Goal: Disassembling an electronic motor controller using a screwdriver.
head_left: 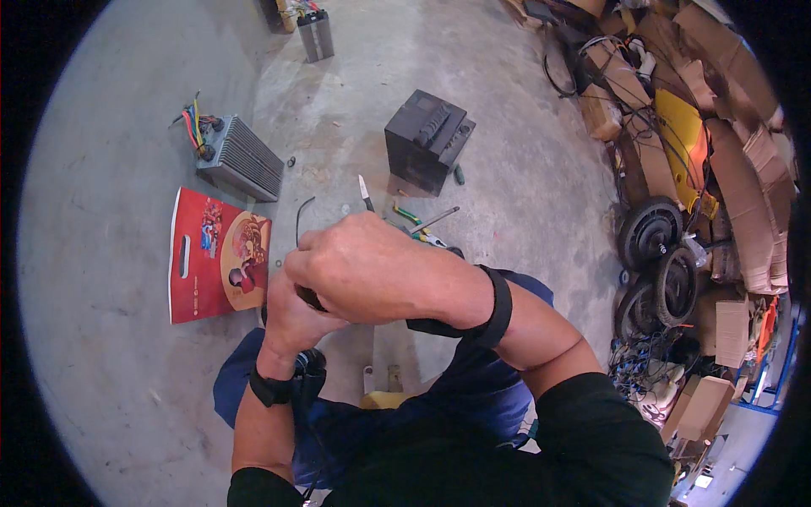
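Left hand (291, 327) near red bag (207, 275) edge, wide floor (541, 186) rightward

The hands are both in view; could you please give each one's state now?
Left hand: partly hidden; open or closed cannot be told.
Right hand: curled; anything held is hidden.

Right hand (355, 264) over left hand (291, 317)

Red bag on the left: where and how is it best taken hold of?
Probably by the cut-out handle of the red bag, coming from the left: its slot can be hooked, and that edge faces away from the left hand.
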The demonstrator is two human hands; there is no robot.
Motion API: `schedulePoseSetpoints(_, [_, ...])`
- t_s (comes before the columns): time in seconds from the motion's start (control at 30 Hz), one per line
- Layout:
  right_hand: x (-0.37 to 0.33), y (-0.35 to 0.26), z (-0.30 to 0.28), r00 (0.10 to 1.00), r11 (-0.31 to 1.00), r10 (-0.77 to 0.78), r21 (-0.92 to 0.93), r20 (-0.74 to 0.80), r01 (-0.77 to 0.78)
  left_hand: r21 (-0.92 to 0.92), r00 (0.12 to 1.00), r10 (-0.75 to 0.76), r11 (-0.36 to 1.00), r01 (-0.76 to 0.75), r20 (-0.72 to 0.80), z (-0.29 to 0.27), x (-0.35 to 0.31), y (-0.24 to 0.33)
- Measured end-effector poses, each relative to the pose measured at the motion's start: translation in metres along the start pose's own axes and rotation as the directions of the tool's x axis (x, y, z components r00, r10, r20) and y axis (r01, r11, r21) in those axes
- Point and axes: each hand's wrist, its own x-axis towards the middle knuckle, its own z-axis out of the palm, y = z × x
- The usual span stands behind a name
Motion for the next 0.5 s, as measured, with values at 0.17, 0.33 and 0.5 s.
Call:
schedulePoseSetpoints(0.17, [-0.01, 0.061, -0.025, 0.948, 0.976, 0.173, 0.177, -0.269, -0.128, -0.109, 0.998, 0.04, 0.993, -0.045, -0.045, -0.004, 0.001, -0.002])
schedulePoseSetpoints(0.33, [-0.065, 0.214, -0.03, 0.721, 0.752, 0.659, 0.171, -0.214, -0.636, -0.049, 0.998, 0.031, 0.998, -0.034, -0.053, -0.007, 0.001, -0.002])
schedulePoseSetpoints(0.5, [-0.117, 0.301, 0.038, 0.529, 0.544, 0.823, 0.022, -0.209, -0.839, -0.134, 0.997, 0.031, 0.99, -0.039, -0.066, -0.009, -0.004, -0.01])
